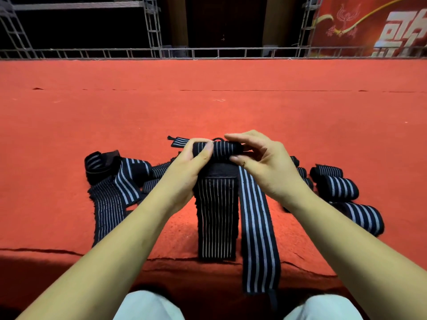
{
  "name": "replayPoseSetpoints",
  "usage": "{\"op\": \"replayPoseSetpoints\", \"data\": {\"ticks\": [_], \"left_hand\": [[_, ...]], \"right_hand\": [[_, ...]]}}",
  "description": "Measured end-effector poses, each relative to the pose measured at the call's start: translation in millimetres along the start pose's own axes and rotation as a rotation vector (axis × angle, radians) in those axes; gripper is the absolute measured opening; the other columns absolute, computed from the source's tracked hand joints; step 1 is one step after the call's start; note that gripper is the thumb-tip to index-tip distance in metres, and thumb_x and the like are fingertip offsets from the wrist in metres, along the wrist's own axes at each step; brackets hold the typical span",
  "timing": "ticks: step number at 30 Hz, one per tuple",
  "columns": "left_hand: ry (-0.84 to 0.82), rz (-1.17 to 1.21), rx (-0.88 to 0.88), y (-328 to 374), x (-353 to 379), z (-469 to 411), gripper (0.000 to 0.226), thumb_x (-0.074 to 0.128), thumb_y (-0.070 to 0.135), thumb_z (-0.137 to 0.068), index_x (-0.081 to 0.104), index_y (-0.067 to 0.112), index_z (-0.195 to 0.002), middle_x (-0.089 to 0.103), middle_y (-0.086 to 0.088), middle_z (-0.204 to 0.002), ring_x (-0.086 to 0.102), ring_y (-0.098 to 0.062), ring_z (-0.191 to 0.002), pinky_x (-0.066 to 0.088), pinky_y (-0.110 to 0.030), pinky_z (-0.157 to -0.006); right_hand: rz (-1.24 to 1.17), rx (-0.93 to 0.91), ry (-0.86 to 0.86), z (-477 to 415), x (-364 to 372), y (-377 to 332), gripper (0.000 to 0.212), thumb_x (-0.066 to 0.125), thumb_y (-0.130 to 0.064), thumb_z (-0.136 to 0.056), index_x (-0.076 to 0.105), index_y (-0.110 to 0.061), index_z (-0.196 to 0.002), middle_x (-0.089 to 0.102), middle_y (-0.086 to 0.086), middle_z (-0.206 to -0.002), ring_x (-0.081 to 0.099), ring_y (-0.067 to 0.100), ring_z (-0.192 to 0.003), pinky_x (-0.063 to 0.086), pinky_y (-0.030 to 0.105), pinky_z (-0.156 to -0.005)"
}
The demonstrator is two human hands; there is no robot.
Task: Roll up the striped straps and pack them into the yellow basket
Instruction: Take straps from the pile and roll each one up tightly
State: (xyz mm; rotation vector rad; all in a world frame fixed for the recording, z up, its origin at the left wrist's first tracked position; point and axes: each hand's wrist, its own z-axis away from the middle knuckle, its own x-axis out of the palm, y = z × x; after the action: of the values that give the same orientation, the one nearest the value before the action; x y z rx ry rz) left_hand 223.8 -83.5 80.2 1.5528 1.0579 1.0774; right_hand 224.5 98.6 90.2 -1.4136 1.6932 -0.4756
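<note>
- Head view, hands. We see both forearms reaching forward over the near edge of a red-carpeted platform [208,100]. The left hand [187,172] grips the left end of a half-wound roll [225,148], with the thumb lying across its top and the fingers curled beneath. The right hand [265,165] holds the right end of the same roll. Its thumb tip presses the front face, its other fingers curl round the end, and the index finger is raised clear above.
- Head view, strap in work. We note that the roll is black with pale stripes and sits crosswise between the two hands. Its unwound tail [217,218] runs from under the roll toward the viewer and lies flat on the carpet, ending at the platform's near edge.
- Head view, other straps. Just right of that tail lies a flat strap [258,239] with broader stripes. It runs the same way and hangs over the edge. To the left we find a loose heap of unrolled straps [115,188]. To the right, three finished rolls [338,187] lie side by side, and further rolls are partly hidden behind the right wrist. A short strap end [179,142] shows just beyond the left hand.
- Head view, surroundings. We see pale trouser knees [147,306] at the bottom edge. A metal truss [152,26] and a red banner [369,26] stand behind the platform.
</note>
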Motion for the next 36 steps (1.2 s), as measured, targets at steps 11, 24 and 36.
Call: {"op": "replayPoseSetpoints", "data": {"ticks": [11, 24, 36], "left_hand": [[-0.063, -0.013, 0.120, -6.3, -6.5, 1.7, 0.017, 0.058, 0.023, -0.092, 0.064, 0.030, -0.105, 0.060, -0.011, -0.107, 0.057, -0.033, -0.102, 0.044, -0.058, -0.100], [-0.113, -0.077, 0.141, -7.6, -6.4, 4.1, 0.023, 0.058, 0.017, -0.092, 0.060, 0.028, -0.112, 0.061, -0.003, -0.108, 0.055, -0.022, -0.103, 0.043, -0.040, -0.093], [-0.039, -0.103, 0.057, -7.7, -3.6, 4.0, 0.033, 0.065, 0.043, -0.090, 0.063, 0.023, -0.115, 0.067, -0.014, -0.118, 0.063, -0.034, -0.116, 0.041, -0.062, -0.108]], "right_hand": [[-0.278, 0.263, 0.006, 4.1, 1.5, -1.1, 0.021, 0.066, -0.013, -0.094, 0.071, -0.010, -0.114, 0.073, -0.001, -0.090, 0.065, 0.001, -0.074, 0.053, 0.017, -0.064], [-0.350, 0.301, -0.048, 14.3, 3.8, 2.4, 0.024, 0.062, -0.019, -0.097, 0.066, -0.018, -0.121, 0.071, 0.009, -0.105, 0.069, 0.018, -0.094, 0.058, 0.032, -0.070], [-0.401, 0.310, -0.019, 16.9, 2.2, 3.1, 0.036, 0.072, -0.010, -0.087, 0.067, -0.015, -0.123, 0.070, 0.015, -0.118, 0.068, 0.029, -0.108, 0.055, 0.047, -0.097]]}}
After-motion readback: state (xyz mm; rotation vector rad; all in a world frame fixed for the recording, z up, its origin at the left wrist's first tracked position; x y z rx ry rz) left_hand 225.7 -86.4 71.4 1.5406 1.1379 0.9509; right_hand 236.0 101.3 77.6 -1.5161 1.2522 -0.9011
